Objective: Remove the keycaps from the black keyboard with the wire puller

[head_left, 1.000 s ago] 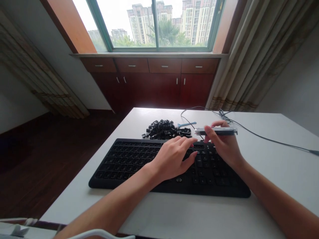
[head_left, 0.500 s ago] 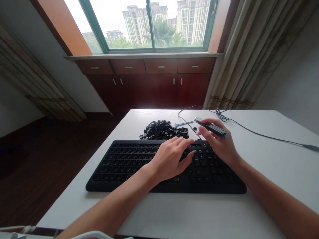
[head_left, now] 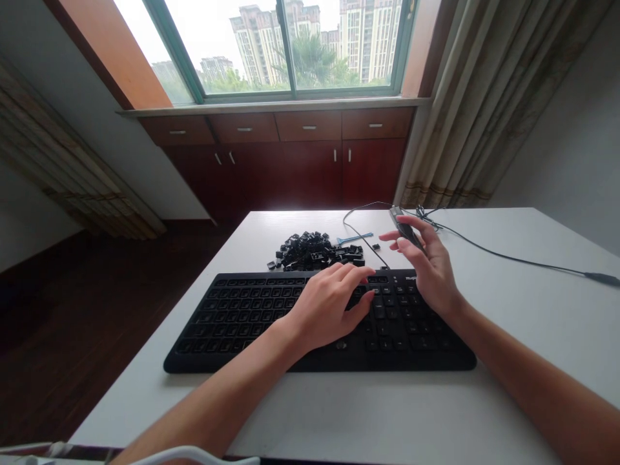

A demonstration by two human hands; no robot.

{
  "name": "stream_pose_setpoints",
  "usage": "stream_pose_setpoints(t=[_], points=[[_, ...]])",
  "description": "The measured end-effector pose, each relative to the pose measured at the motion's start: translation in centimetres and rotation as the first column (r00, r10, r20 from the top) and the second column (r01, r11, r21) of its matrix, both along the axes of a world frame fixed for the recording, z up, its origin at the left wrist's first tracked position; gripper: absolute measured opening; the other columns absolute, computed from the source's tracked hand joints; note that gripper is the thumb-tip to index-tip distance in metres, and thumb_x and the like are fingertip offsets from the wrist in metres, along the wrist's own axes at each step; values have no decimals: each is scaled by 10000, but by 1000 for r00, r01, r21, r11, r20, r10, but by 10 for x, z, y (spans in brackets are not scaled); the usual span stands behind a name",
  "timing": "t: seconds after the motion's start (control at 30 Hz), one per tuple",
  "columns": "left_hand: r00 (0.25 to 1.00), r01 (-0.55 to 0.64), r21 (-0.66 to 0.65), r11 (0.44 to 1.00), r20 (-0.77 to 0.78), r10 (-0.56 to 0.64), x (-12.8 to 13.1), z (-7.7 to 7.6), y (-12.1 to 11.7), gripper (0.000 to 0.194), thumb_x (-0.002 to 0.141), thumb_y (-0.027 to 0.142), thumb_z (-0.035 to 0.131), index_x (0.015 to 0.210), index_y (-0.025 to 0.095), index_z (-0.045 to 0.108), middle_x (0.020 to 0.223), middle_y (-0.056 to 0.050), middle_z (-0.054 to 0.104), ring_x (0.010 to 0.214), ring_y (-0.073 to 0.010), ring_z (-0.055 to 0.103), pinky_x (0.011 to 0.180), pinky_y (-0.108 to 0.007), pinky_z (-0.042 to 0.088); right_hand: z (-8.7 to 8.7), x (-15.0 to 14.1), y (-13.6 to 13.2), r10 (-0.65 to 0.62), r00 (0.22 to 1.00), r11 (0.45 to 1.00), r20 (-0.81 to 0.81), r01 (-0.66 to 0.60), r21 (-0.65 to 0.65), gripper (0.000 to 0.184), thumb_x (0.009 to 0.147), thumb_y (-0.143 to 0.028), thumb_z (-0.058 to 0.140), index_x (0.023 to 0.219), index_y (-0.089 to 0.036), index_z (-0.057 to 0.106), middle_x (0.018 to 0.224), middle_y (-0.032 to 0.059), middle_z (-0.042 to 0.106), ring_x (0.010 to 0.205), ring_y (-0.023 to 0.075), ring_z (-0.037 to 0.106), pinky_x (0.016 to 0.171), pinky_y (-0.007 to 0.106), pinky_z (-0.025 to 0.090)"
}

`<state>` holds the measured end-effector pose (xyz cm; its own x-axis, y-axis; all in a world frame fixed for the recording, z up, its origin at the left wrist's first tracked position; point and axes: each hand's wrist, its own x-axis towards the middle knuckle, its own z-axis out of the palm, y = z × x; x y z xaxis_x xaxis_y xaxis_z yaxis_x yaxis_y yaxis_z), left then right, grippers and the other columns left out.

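Note:
A black keyboard [head_left: 310, 363] lies across the white table. Its left part shows bare key sockets, while keycaps sit on the number pad side at the right. My left hand [head_left: 329, 303] rests palm down over the keyboard's middle, thumb and index finger apart, holding nothing that I can see. Above the keyboard's top right corner, my right hand [head_left: 431, 258] is closed round a slim black and silver tool [head_left: 407, 229] that points up and away; its exact kind is unclear. Loose black keycaps [head_left: 310, 250] lie heaped behind the keyboard.
A thin blue stick-like tool [head_left: 355, 238] lies behind the heap, with one loose keycap [head_left: 376, 247] near it. The black cable [head_left: 508, 259] runs from the keyboard's back edge to the right. A white table [head_left: 378, 413] carries everything; a window and cabinets stand beyond.
My right hand has lifted slightly and turned the tool from lying level to pointing up and away. My left hand keeps its place on the keyboard. The whole view has shifted slightly.

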<state>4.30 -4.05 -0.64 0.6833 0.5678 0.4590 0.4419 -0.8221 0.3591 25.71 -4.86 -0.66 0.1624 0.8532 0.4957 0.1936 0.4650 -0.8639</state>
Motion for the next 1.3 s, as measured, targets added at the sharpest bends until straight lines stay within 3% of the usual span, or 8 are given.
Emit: stream_pose_setpoints(t=[0.13,0.37,0.6,0.73,0.83,0.97,1.13,1.3], points=[[1000,-2,-17,1000,4,2,0,1,0,290,1010,286,548,1292,218,563,1086,-48,708,952,-222,640,858,-390,546,1,-3,0,-11,1000,998,22,10,65,326,974,-326,635,1278,-295,521,1135,57,737,916,206,696,884,410,563],[1000,-5,-26,1000,-12,4,0,1,0,296,1009,287,546,1298,223,560,1085,-45,706,955,-223,639,885,-400,537,3,-7,1,-12,997,1000,-75,14,25,285,962,-375,653,1154,-294,458,1147,50,690,665,138,628,540,281,532],[1000,-3,-22,1000,-23,3,-1,0,0,312,1005,296,554,1310,228,559,1123,-51,701,977,-229,638,878,-397,540,1,-6,2,2,997,999,-80,2,44,244,987,-361,616,1044,-286,391,1159,38,675,619,105,533,588,281,457],[1000,-9,-32,999,-22,8,0,0,1,315,1005,296,552,1312,223,563,1103,-55,698,971,-230,638,880,-403,541,-1,-4,3,-17,983,999,-181,11,-35,394,927,-380,702,1101,-298,358,879,-37,672,527,97,456,499,251,379],[1000,-13,-42,999,-26,12,0,1,1,316,1004,295,549,1311,223,564,1088,-54,697,963,-230,639,883,-415,543,2,-3,1,-110,983,984,-143,88,-153,363,878,-443,750,1028,-256,477,607,-88,518,470,98,399,443,243,308],[1000,-1,-38,999,-14,1,0,1,-1,295,1000,276,549,1288,219,571,1133,-58,699,997,-235,637,922,-432,539,7,-3,-2,-83,983,986,-165,57,-154,429,944,-484,652,690,-235,413,506,-74,408,449,102,387,461,266,325],[1000,-13,-54,998,2,14,0,2,0,274,992,282,562,1259,222,590,1154,-71,690,1025,-245,635,946,-439,544,8,-1,-2,11,992,996,-126,-22,-82,424,1018,-407,516,637,-223,498,617,6,597,629,171,574,660,321,454],[996,-29,-64,998,-91,23,9,15,9,337,978,389,597,1267,217,587,1193,-89,670,1091,-279,624,947,-461,552,8,0,-1,34,996,995,-79,-40,-87,455,1019,-436,501,622,-216,545,714,31,650,703,189,579,732,337,456]])
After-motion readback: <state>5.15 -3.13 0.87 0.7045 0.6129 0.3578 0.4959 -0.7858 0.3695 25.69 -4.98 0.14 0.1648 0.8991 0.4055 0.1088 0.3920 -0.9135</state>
